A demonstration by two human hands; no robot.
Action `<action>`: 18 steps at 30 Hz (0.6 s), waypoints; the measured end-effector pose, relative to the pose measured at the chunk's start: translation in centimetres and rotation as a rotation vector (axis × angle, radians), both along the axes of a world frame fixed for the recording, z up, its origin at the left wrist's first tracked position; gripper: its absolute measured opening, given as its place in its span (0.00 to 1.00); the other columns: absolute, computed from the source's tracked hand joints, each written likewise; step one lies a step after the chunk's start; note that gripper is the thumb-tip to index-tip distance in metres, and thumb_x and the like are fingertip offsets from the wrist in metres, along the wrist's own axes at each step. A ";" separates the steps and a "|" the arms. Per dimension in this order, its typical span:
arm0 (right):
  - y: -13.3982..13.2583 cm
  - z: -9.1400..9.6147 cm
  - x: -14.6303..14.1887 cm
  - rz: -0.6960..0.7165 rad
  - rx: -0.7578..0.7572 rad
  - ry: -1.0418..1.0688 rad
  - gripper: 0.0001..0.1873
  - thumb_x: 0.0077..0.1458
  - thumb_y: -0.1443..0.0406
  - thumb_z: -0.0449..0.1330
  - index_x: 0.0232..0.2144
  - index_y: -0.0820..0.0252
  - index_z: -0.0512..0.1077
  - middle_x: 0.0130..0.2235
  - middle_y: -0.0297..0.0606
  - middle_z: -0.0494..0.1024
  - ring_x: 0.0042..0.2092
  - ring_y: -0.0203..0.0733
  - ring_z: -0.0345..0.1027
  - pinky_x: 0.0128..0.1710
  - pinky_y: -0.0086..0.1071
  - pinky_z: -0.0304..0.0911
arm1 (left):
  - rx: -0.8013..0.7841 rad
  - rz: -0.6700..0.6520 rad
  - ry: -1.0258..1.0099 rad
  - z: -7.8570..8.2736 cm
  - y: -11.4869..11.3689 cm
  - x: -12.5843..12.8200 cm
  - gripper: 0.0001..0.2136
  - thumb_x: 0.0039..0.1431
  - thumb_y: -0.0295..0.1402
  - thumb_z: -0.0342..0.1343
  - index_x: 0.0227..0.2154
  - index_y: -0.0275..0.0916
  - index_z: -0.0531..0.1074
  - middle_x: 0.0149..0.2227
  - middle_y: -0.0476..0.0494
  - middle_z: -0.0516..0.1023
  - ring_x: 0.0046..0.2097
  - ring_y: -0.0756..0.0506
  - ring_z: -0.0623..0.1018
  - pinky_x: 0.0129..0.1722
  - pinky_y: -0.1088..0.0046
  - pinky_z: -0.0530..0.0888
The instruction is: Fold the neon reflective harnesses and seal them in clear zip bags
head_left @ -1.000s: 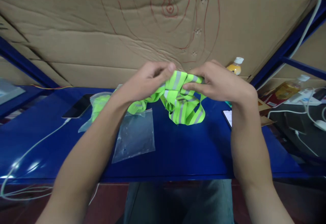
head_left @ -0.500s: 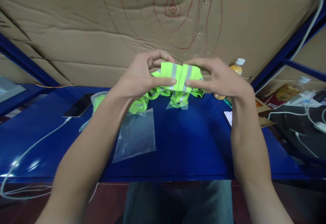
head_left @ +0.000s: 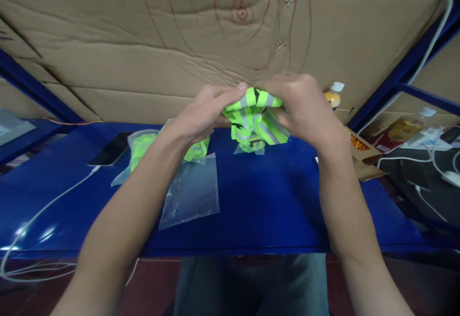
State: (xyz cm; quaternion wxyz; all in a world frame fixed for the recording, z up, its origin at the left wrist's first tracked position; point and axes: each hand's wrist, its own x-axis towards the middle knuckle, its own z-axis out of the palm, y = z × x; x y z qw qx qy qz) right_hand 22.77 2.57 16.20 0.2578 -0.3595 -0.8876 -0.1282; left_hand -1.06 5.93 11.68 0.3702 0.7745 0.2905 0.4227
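Note:
Above the far part of the blue table (head_left: 266, 210), my left hand (head_left: 208, 110) and my right hand (head_left: 296, 105) both grip a neon-yellow reflective vest (head_left: 251, 119) with grey stripes. The cloth is bunched and partly folded between them, its lower part hanging down. The fingers of my right hand are mostly hidden behind the vest and the hand itself. Below the held cloth lies another yellow bundle in clear plastic (head_left: 252, 146). An empty clear zip bag (head_left: 192, 191) lies flat near my left forearm. Bagged yellow cloth (head_left: 141, 147) sits farther left, partly covered by that arm.
A black phone (head_left: 110, 149) on a white cable lies at the left. Cardboard with red drawn lines (head_left: 172, 66) stands behind the table. To the right are a capped bottle (head_left: 334, 94), an opened carton (head_left: 366, 162), a second bottle (head_left: 409, 126) and white cables.
Both hands have turned over the vest's upper edge, and its folds now hang lower and spread out below. My right hand has curled inward around the cloth.

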 end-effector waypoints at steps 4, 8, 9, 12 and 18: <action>-0.1 -0.1 -0.3 0.121 -0.053 0.049 0.26 0.59 0.70 0.67 0.60 0.66 0.80 0.56 0.52 0.85 0.58 0.62 0.78 0.58 0.51 0.70 | -0.099 0.059 -0.055 0.4 0.1 -0.8 0.21 0.61 0.52 0.74 0.41 0.39 0.81 0.37 0.43 0.84 0.41 0.40 0.83 0.38 0.61 0.80; 0.2 0.0 0.9 0.245 -0.255 0.164 0.31 0.64 0.58 0.70 0.65 0.65 0.77 0.65 0.51 0.81 0.64 0.61 0.76 0.64 0.49 0.67 | -0.010 0.069 -0.032 0.4 0.2 -1.1 0.26 0.52 0.46 0.80 0.50 0.38 0.82 0.44 0.42 0.86 0.45 0.40 0.84 0.41 0.62 0.80; 0.4 0.1 1.3 0.241 -0.294 0.187 0.28 0.66 0.56 0.70 0.63 0.61 0.79 0.63 0.47 0.82 0.62 0.58 0.77 0.62 0.47 0.68 | 0.033 0.077 -0.041 0.5 0.1 -1.0 0.27 0.49 0.46 0.81 0.50 0.39 0.82 0.46 0.42 0.87 0.45 0.40 0.84 0.40 0.63 0.80; 0.8 0.1 2.2 0.158 -0.364 0.150 0.22 0.61 0.49 0.74 0.50 0.56 0.83 0.44 0.37 0.86 0.43 0.47 0.76 0.45 0.39 0.66 | 0.183 0.071 -0.048 0.6 -0.4 -0.5 0.28 0.44 0.47 0.83 0.47 0.43 0.85 0.48 0.44 0.87 0.45 0.40 0.82 0.40 0.63 0.78; 1.6 -0.2 2.5 0.208 -0.482 0.149 0.17 0.58 0.54 0.73 0.28 0.58 0.75 0.25 0.28 0.66 0.30 0.35 0.55 0.32 0.35 0.51 | 0.396 0.090 0.049 0.8 -1.1 0.1 0.20 0.56 0.44 0.79 0.49 0.45 0.86 0.50 0.44 0.88 0.50 0.39 0.83 0.51 0.62 0.78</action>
